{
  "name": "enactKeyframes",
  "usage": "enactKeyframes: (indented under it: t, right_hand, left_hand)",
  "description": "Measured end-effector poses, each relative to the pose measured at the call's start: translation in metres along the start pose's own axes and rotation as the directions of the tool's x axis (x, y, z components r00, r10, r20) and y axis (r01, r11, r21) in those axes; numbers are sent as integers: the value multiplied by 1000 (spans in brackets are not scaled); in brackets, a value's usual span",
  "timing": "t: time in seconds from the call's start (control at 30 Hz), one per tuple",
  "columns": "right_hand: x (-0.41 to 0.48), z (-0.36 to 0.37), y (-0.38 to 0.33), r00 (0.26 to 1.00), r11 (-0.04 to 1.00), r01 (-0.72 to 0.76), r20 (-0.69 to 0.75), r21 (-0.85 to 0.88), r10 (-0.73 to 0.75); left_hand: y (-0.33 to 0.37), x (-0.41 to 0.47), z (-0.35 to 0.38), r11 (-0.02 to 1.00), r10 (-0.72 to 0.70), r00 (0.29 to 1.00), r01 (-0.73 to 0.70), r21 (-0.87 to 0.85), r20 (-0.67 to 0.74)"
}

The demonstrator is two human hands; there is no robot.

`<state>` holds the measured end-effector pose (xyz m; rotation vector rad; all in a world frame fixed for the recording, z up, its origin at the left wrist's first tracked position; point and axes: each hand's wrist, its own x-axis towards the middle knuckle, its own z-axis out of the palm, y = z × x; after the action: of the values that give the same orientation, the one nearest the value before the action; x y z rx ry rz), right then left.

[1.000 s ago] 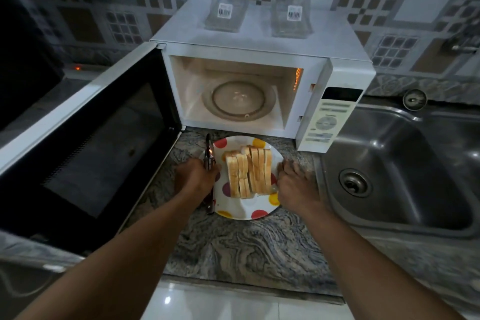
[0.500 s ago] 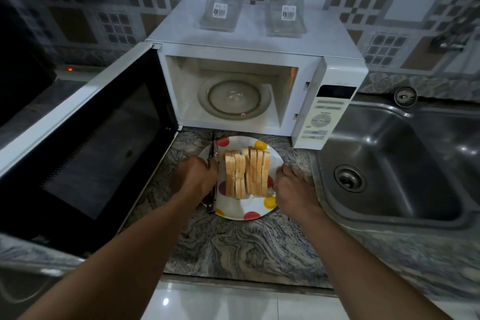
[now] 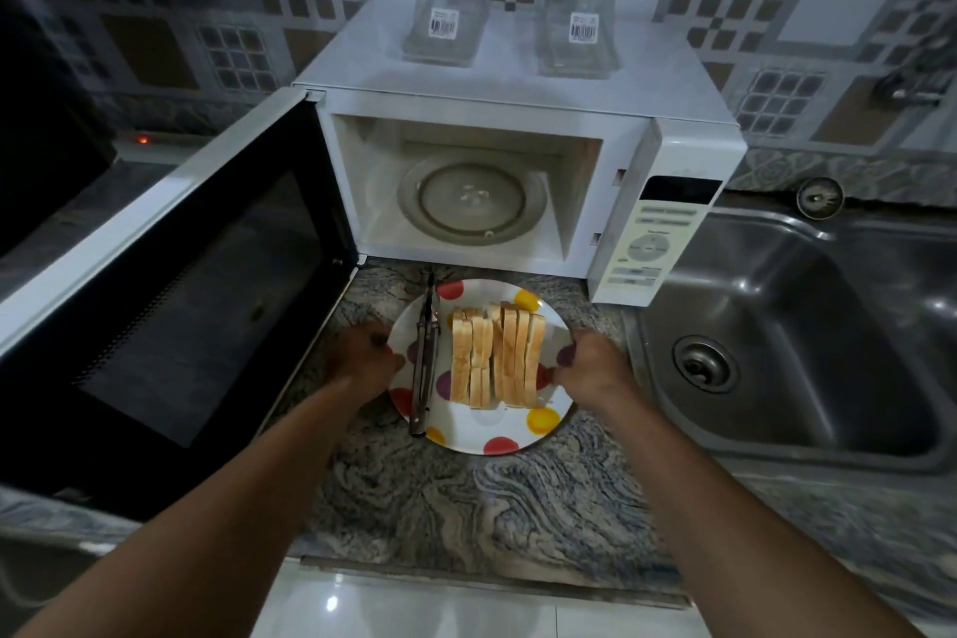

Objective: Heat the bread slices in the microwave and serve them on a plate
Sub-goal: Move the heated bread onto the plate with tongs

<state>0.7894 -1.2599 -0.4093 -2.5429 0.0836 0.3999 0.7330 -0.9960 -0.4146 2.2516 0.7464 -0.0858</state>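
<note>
View from the head, looking down at a stone counter (image 3: 466, 497). A white plate (image 3: 484, 420) with coloured spots sits in front of the microwave (image 3: 518, 83). On the plate, a row of bread slices (image 3: 497, 358) stands on edge, packed side by side. Dark tongs (image 3: 425, 363) lie along the plate's left part, their far tip reaching past the rim toward the oven.

The left hand (image 3: 362, 360) grips the plate's left rim and the right hand (image 3: 590, 368) grips its right rim, well apart with the bread between them. The fingers under the rim are hidden. Whether the plate rests on the counter or is raised off it cannot be told.

The microwave door (image 3: 171, 306) swings wide to the left, and its outer edge is cut off by the frame. Inside, the glass turntable (image 3: 471, 202) is bare. The markings on the control panel (image 3: 657, 244) are too small to read.

Two clear containers (image 3: 445, 16) (image 3: 580, 23) with barcode labels stand on the oven's top, and their contents cannot be made out. A steel sink (image 3: 808, 337) lies to the right, partly cut off.
</note>
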Motion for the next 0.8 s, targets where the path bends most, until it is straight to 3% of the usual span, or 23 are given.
enactKeyframes:
  t: [0.33,0.6,0.8]
  right_hand:
    - [-19,1,9,999,914,-38,30,404,28]
    - [-45,-5,12,999,838,-18,-13,545,30]
    - [-70,-21,7,998,804,-53,58,592,23]
  left_hand:
    - [7,-4,-9,930,-27,995,62,-362,100]
    - [6,-18,-27,897,32,972,75,-435,234]
    - [22,-43,-47,864,95,955,61,-500,280]
